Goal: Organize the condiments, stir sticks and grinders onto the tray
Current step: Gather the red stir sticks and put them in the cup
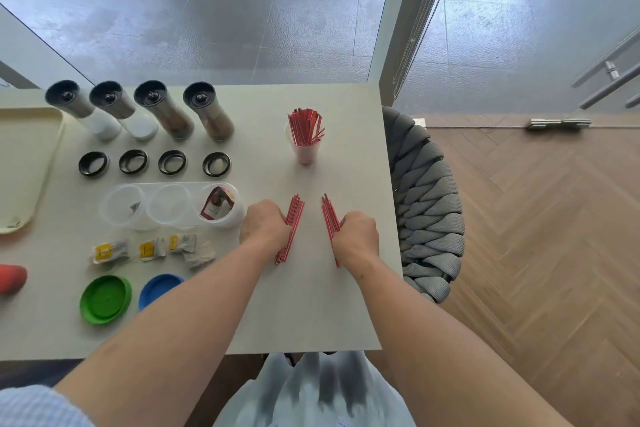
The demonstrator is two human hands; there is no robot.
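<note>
My left grip (266,227) and right grip (356,236) each clench a bundle of red stir sticks (292,227) low on the counter (311,305), centre of frame. They seem light, thin and slippery, so I judge holding mid-length best.

Bright daylight, edges warped, perhaps blurred

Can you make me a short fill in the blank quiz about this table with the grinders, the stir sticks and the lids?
1. Along the table's far edge stand ____ grinders.
2. Each hand, left hand and right hand, presses a bundle of ____ stir sticks against the table.
3. More sticks stand upright in a clear ____.
4. Beside the green lid lies a ____ lid.

Missing words: four; red; cup; blue
</note>
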